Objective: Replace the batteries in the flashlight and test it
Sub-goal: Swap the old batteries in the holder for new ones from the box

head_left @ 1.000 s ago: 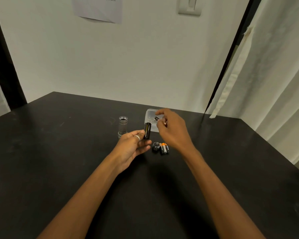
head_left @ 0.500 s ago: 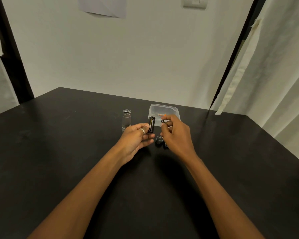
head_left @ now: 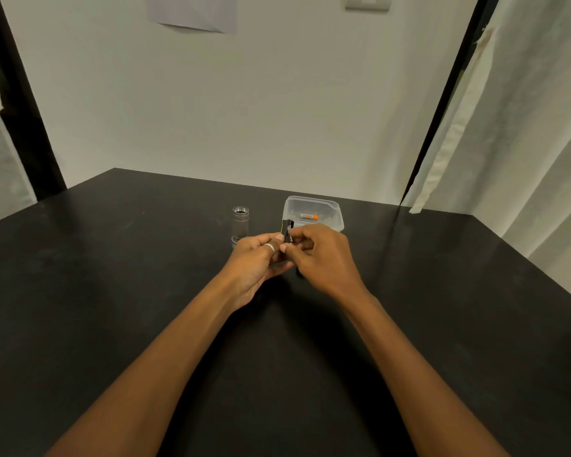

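Both my hands meet over the middle of the black table (head_left: pixel 112 291). My left hand (head_left: pixel 254 265), a ring on one finger, grips a small black battery holder (head_left: pixel 284 225) held upright. My right hand (head_left: pixel 323 258) pinches a dark battery (head_left: pixel 290 235) and presses it against the side of the holder. The silver flashlight body (head_left: pixel 240 225) stands upright just left of my hands, its open end facing up. A clear plastic container (head_left: pixel 338 219) behind my hands holds an orange-tipped battery (head_left: pixel 309 216). My right hand hides the table just below it.
A white wall runs along the table's far edge. Pale curtains hang to the right and far left, each next to a dark vertical frame. A paper sheet and a wall switch are fixed high on the wall.
My right hand came back from the container with a battery and joined the left hand at the holder. The loose cap and old batteries on the table are now hidden behind it.
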Demonstrator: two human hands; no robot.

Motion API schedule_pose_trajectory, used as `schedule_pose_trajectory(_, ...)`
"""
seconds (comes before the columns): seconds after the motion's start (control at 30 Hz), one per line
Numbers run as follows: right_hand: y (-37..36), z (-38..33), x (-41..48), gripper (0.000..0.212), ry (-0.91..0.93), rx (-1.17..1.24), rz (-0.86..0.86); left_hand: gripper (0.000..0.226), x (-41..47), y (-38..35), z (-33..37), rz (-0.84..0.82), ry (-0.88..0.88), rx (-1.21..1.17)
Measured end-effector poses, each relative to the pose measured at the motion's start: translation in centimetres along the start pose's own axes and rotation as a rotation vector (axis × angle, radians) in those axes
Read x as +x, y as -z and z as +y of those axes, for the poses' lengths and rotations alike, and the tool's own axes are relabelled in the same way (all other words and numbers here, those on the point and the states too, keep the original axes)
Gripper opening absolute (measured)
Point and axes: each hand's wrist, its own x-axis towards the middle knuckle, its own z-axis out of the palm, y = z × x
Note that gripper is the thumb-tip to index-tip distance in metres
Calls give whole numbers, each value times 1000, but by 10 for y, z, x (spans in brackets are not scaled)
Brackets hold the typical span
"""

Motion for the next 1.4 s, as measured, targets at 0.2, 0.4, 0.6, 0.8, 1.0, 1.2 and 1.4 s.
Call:
schedule_pose_trajectory(0.2,3,2,0,28,-10,-42,-93,28,1,1,0,-15,-3,-29)
schedule_pose_trajectory(0.4,14,2,3,54,-230,180,-11,24,0,1,-1,-58,15,-72)
schedule_pose_trajectory(0.6,22,4,6,67,-399,493,-79,23,-1,1,1,-94,31,-92)
schedule_pose_trajectory(0.8,21,7,6,54,-424,634,-54,26,-1,0,2,-119,32,-93)
schedule_pose_trajectory(1.0,16,4,5,58,-334,480,-77,26,-1,1,3,-110,39,-108)
schedule_pose_trajectory(1.2,17,2,2,63,-172,252,-81,27,0,1,2,-111,70,-169)
schedule_pose_trajectory(1.4,14,3,0,56,-105,144,-53,18,0,2,0,-146,53,-100)
